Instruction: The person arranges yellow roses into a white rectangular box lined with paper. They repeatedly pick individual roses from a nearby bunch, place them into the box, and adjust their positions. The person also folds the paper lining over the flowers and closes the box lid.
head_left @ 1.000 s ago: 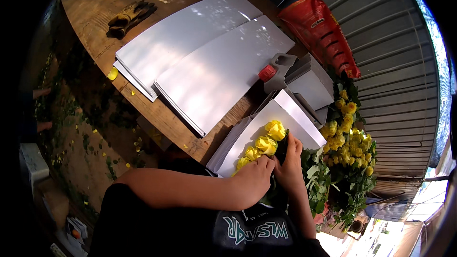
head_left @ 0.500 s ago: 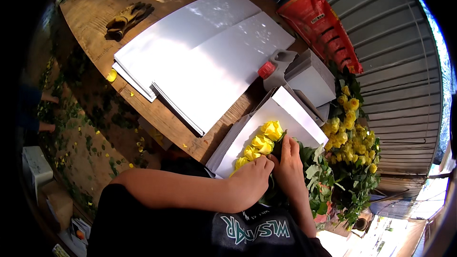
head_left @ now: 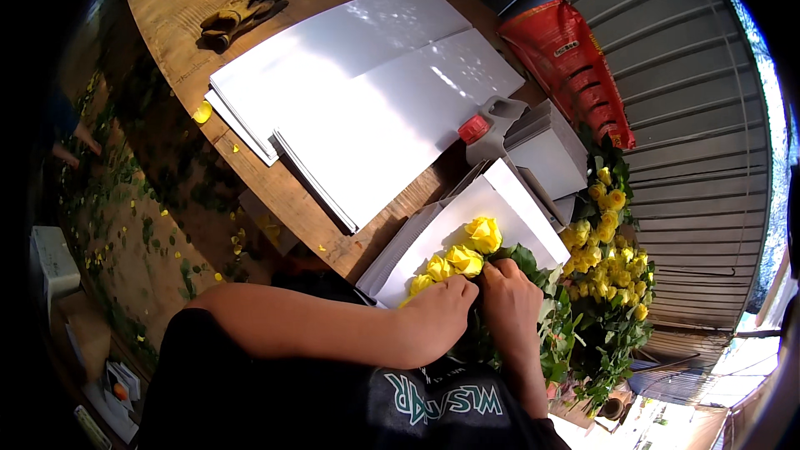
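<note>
Several yellow roses (head_left: 464, 260) lie in a slanting row against a white sheet (head_left: 505, 205), their green leaves (head_left: 523, 259) spreading toward the right. My left hand (head_left: 444, 310) is closed just below the blooms, wrapped round the roses' stems, which its fingers largely hide. Close beside it, my right hand (head_left: 510, 298) has its fingers curled in at the stem below the top bloom. The fingertips of both hands nearly meet, and the exact grip of the right one is partly hidden.
Large white sheets (head_left: 367, 92) cover much of the wooden table (head_left: 179, 54), with work gloves (head_left: 242, 18) at its far left. A red-capped jug (head_left: 492, 129) and grey-white box (head_left: 546, 150) stand behind the roses. More yellow roses (head_left: 612, 267) crowd the right, below a red sack (head_left: 575, 67).
My right hand's fingers, stretched upward beside the top rose before, are now curled down at its stem. My left hand keeps its grip. The whole view has shifted slightly.
</note>
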